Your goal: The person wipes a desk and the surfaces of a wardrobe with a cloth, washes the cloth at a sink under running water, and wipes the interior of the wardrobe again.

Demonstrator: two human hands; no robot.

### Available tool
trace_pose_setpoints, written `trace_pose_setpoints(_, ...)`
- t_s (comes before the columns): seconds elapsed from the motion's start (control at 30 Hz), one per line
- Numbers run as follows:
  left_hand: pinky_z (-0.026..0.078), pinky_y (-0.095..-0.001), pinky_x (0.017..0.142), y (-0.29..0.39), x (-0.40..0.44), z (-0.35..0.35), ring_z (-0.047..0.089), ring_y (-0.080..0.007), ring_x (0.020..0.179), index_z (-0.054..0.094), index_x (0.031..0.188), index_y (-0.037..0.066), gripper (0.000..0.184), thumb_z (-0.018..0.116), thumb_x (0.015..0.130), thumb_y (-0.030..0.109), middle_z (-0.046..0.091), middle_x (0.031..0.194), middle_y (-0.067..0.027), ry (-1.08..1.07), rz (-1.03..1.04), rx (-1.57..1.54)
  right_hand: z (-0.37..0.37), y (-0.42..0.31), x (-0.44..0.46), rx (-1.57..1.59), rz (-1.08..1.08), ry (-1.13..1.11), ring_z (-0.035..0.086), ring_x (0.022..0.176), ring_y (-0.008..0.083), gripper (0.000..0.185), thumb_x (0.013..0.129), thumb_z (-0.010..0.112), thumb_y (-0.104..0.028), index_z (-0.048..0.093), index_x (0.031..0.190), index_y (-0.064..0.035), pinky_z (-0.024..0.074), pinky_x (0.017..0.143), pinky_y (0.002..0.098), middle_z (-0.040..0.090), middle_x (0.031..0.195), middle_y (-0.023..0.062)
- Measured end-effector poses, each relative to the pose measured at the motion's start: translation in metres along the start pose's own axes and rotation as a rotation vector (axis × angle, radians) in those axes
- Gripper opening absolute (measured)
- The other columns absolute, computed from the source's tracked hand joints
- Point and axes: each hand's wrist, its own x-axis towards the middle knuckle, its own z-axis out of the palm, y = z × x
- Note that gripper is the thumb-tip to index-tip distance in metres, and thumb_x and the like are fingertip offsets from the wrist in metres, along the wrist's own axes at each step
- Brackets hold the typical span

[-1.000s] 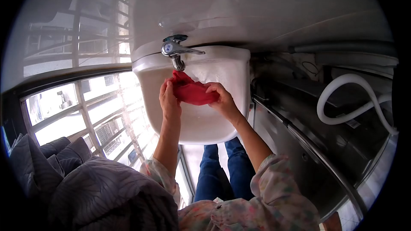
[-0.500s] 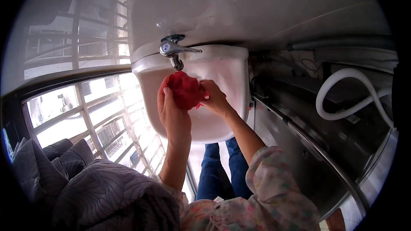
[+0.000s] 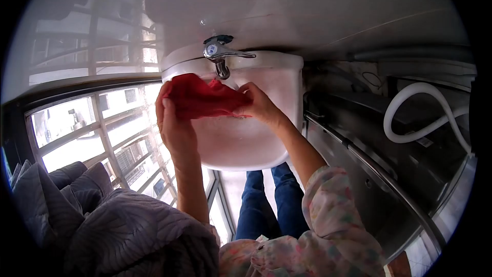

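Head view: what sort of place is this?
Likely a washroom or utility corner, though which I can't tell: a white washbasin with a chrome tap, a barred window beside it, and a looped white hose.

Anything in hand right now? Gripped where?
Yes, a red cloth, stretched between both hands: the left hand grips its left end, the right hand its right end, over the washbasin.
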Motion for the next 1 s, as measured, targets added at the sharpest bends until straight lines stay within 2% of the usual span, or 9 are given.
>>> trace_pose_setpoints(0.07,0.041,-0.0408,0.096,-0.005,0.006,-0.019,0.051,-0.0245,0.111,0.043,0.129,0.003,0.037,0.035,0.098,0.022,0.052,0.121,-0.0131,0.034,0.014,0.078,-0.009,0.014,0.006,-0.319,-0.142,0.045,0.062,0.075,0.0232,0.036,0.071,0.075,-0.016,0.060,0.101,-0.0032,0.0487,0.070,0.0336,0.062,0.085,0.0114)
trace_pose_setpoints(0.17,0.039,-0.0480,0.095,-0.022,0.007,-0.035,0.044,-0.0230,0.120,0.040,0.134,0.013,0.040,0.037,0.098,0.029,0.047,0.129,-0.0090,0.205,-0.083,0.269,-0.002,-0.022,0.003,-0.653,0.001,0.125,0.060,0.082,0.0275,0.031,0.070,0.073,-0.023,0.065,0.093,-0.0034,0.0467,0.078,0.0352,0.061,0.093,0.0112)
trace_pose_setpoints(0.2,0.036,-0.0529,0.094,-0.024,0.004,-0.038,0.036,-0.0246,0.127,0.036,0.137,0.018,0.048,0.043,0.094,0.040,0.039,0.137,-0.0078,0.274,-0.203,0.359,0.002,-0.019,0.007,-0.621,-0.099,0.228,0.059,0.091,0.0203,0.022,0.071,0.073,-0.015,0.066,0.085,0.0003,0.0444,0.082,0.0300,0.061,0.096,0.0101)
trace_pose_setpoints(0.33,0.035,-0.0605,0.093,-0.079,-0.016,-0.073,0.028,-0.0396,0.130,0.028,0.140,0.014,0.073,0.048,0.086,0.057,0.026,0.144,-0.0143,0.340,-0.608,0.156,0.024,0.005,0.025,-0.368,-0.438,0.371,0.057,0.087,0.0273,0.025,0.066,0.071,-0.022,0.063,0.077,-0.0009,0.0446,0.075,0.0363,0.059,0.088,0.0118)
trace_pose_setpoints(0.47,0.043,-0.0555,0.087,-0.107,-0.035,-0.058,0.036,-0.0386,0.124,0.028,0.138,0.011,0.079,0.053,0.082,0.060,0.025,0.145,-0.0138,-0.019,-0.995,-0.336,0.039,-0.006,-0.003,-0.050,-0.138,0.143,0.056,0.077,0.0197,0.018,0.072,0.064,-0.015,0.056,0.076,0.0000,0.0432,0.069,0.0315,0.058,0.079,0.0097)
trace_pose_setpoints(0.6,0.048,-0.0470,0.087,-0.140,-0.021,-0.057,0.056,-0.0284,0.103,0.053,0.114,0.007,0.046,0.049,0.089,0.046,0.059,0.110,-0.0132,-0.108,-0.937,-0.680,0.036,-0.013,-0.041,0.146,-0.012,0.092,0.052,0.082,0.0093,0.021,0.078,0.057,-0.015,0.058,0.094,-0.0016,0.0415,0.074,0.0238,0.058,0.086,0.0033)
trace_pose_setpoints(0.73,0.049,-0.0405,0.089,-0.151,-0.021,-0.073,0.058,-0.0265,0.103,0.052,0.115,0.001,0.033,0.044,0.093,0.024,0.059,0.112,-0.0129,-0.040,-0.958,-0.638,0.033,-0.008,-0.053,0.535,0.048,0.221,0.055,0.084,0.0085,0.020,0.076,0.059,-0.016,0.058,0.094,-0.0063,0.0438,0.072,0.0246,0.058,0.085,0.0014)
trace_pose_setpoints(0.83,0.048,-0.0413,0.091,-0.132,-0.029,-0.055,0.059,-0.0282,0.103,0.050,0.118,0.000,0.033,0.039,0.093,0.020,0.059,0.113,-0.0154,0.263,-0.922,-0.344,0.018,-0.015,-0.040,0.644,-0.001,0.381,0.057,0.094,0.0147,0.033,0.079,0.067,-0.019,0.051,0.104,-0.0038,0.0474,0.081,0.0308,0.059,0.098,0.0062)
trace_pose_setpoints(1.0,0.047,-0.0426,0.092,-0.112,-0.044,-0.037,0.054,-0.0279,0.110,0.046,0.123,0.002,0.037,0.039,0.094,0.023,0.055,0.121,-0.0144,0.018,-0.837,-0.485,0.008,0.017,-0.012,0.662,-0.048,0.210,0.053,0.107,0.0167,0.030,0.091,0.054,-0.021,0.049,0.117,-0.0071,0.0422,0.094,0.0325,0.058,0.109,0.0047)
